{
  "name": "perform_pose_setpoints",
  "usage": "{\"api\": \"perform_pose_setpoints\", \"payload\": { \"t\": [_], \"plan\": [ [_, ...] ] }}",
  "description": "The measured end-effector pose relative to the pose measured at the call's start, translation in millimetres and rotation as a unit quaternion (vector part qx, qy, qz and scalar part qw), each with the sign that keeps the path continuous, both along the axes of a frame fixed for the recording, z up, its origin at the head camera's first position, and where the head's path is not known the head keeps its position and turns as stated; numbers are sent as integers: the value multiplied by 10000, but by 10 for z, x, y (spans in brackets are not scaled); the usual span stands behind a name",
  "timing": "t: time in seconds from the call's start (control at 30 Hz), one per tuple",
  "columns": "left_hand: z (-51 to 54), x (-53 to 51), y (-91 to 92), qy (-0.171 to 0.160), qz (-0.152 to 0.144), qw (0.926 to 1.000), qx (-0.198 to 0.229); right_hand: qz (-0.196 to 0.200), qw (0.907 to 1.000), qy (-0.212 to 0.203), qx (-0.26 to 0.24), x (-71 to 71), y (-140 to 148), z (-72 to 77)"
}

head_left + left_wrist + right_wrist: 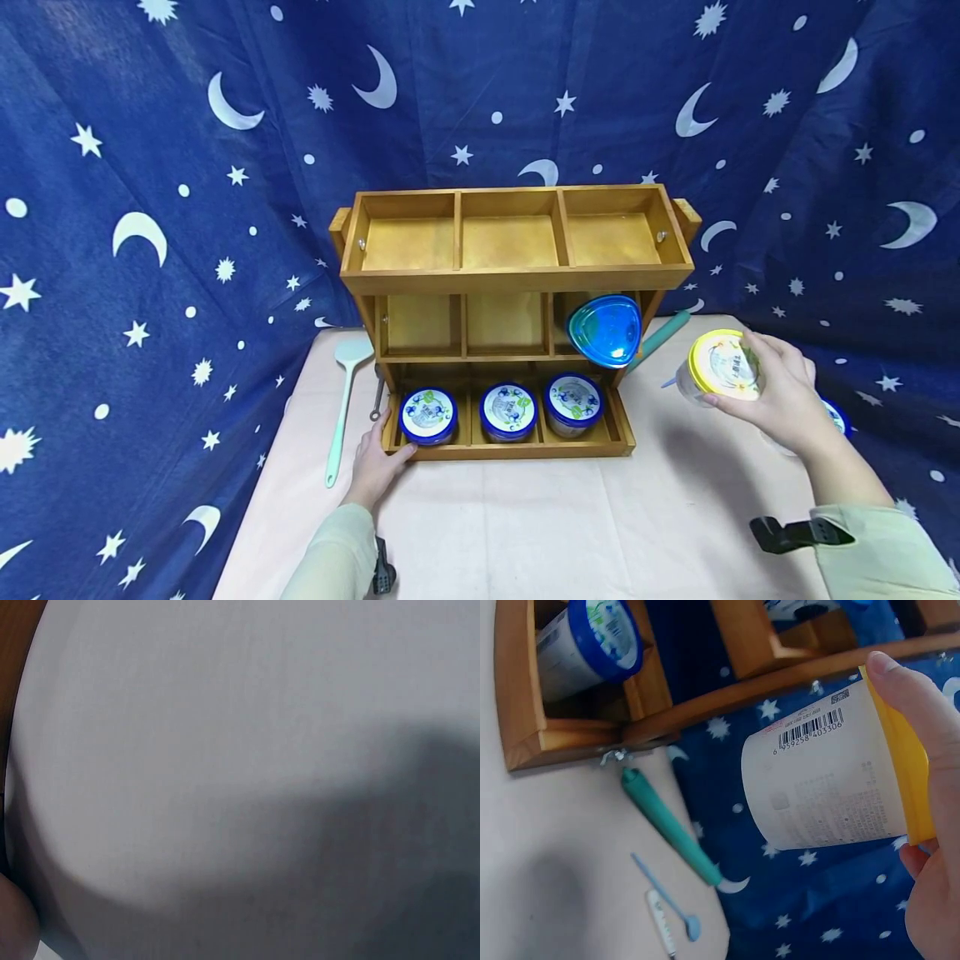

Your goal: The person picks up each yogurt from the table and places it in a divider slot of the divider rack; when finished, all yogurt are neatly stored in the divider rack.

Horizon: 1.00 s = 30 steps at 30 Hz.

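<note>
My right hand (783, 387) holds a tub with a yellow lid (725, 365) above the table, right of a three-tier wooden rack (517, 282). In the right wrist view, the tub's white printed side (821, 772) with its barcode faces the camera. My left hand (378, 467) rests against the rack's lower left corner, thumb along the front edge and fingers by the left side. Three blue-lidded tubs stand in the bottom tier: a left tub (428, 415), a middle tub (508, 412) and a right tub (573, 400).
A blue lidded container (606, 331) sits tilted in the middle tier's right compartment. A pale green spatula (345, 400) lies left of the rack, near a small metal tool (377, 396). On the right lie a green-handled tool (671, 825), a blue spoon (667, 896) and another blue-lidded tub (836, 417).
</note>
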<state>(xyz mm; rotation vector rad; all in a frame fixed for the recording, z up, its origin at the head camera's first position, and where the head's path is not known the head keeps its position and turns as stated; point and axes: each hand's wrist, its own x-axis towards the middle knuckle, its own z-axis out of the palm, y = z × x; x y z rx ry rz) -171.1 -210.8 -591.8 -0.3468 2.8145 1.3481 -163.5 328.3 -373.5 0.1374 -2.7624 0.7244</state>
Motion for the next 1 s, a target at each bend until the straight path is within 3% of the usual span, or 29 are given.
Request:
{"api": "perform_pose_setpoints", "payload": {
  "t": [0.43,1.0],
  "plan": [
    [30,16,9,37,-18,10000,-46,485,9961,701,221,77,-105,352],
    [19,19,6,56,-33,10000,-68,822,9885,1265,51,111,-263,572]
  ]
}}
